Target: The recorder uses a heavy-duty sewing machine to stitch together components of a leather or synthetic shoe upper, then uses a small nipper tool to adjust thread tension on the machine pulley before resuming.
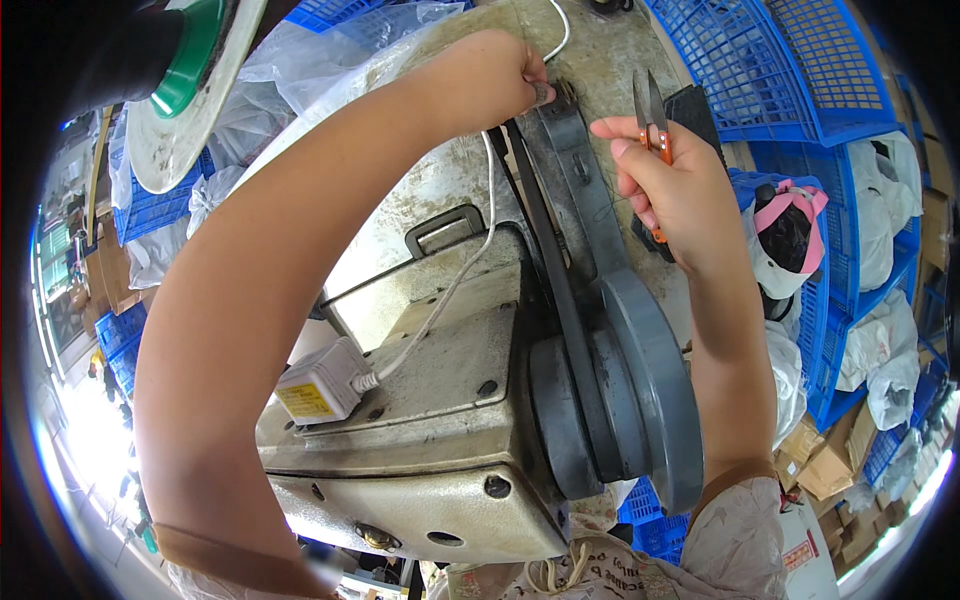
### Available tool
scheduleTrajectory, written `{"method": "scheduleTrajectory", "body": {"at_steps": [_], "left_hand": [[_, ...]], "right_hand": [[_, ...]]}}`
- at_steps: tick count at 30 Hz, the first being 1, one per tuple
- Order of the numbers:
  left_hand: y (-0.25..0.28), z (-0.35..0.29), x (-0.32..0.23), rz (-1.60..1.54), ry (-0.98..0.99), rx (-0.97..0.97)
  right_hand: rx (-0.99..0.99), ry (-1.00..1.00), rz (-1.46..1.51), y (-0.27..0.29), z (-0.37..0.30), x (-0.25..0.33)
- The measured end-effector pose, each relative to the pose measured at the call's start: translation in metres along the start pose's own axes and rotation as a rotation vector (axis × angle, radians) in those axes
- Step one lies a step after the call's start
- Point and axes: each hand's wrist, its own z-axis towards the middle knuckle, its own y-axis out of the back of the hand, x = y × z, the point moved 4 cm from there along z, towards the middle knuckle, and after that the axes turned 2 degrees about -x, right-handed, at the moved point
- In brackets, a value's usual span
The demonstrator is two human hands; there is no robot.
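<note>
An industrial sewing machine (pixel 420 400) fills the middle, with a dark drive belt (pixel 545 240) running round its pulley beside the grey handwheel (pixel 655 400). My left hand (pixel 505 82) reaches over the machine to the far end of the belt and the grey metal arm (pixel 580 165). Its fingers are closed in a pinch around something small and greyish, too hidden to name. In my right hand (pixel 675 180) is a pair of scissors (pixel 655 138) with orange handles, blades pointing up and away. The blades look slightly apart. My right index finger stretches toward the metal arm.
A white adapter (pixel 322 382) sits on the machine, its white cable (pixel 470 270) running across to the far side. Blue crates (pixel 830 60) with bagged goods stand at the right. A green-and-white disc-shaped part (pixel 180 95) hangs at the upper left, near plastic bags (pixel 340 50).
</note>
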Motion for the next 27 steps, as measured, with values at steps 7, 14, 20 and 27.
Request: {"method": "scheduleTrajectory", "body": {"at_steps": [7, 14, 20, 27], "left_hand": [[0.006, -0.002, -0.011, 0.172, -0.056, -0.063], [0.006, -0.002, -0.014, 0.229, -0.065, -0.100], [0.017, -0.007, -0.008, 0.237, -0.162, -0.149], [0.031, -0.042, -0.042, 0.138, 0.018, -0.211]], "right_hand": [[-0.006, 0.021, -0.006, 0.001, 0.001, -0.002], [0.001, 0.002, 0.009, -0.001, 0.000, -0.004], [-0.008, -0.051, 0.007, 0.002, -0.010, 0.000], [-0.005, -0.102, -0.037, 0.027, -0.053, -0.008]]}}
